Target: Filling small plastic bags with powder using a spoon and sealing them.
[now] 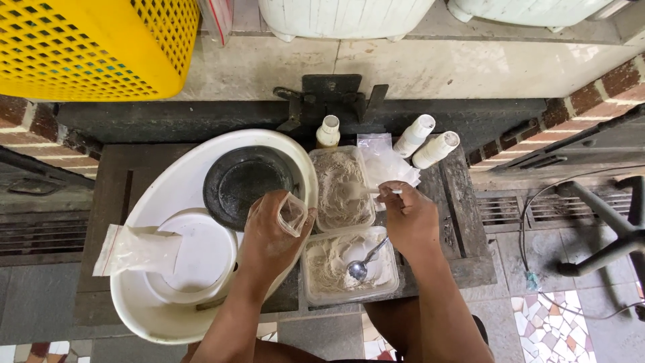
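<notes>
You get soft, even daylight, brightest on the pale ledge (pixel 416 67) at twelve o'clock. Shadows stay faint, glare is mild on the white basin (pixel 168 195), focus is sharp, and the edges bend slightly.

A round tray (pixel 161 316) is sitting left of two tubs of powder, one tub (pixel 342 188) lying behind the other (pixel 349 265) (a spoon (pixel 363 263) resting in the nearer); three bottles (pixel 423 141) are standing behind them.

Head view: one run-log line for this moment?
left hand: holds small clear plastic bag | right hand: white spoon in powder-filled clear tub
</notes>
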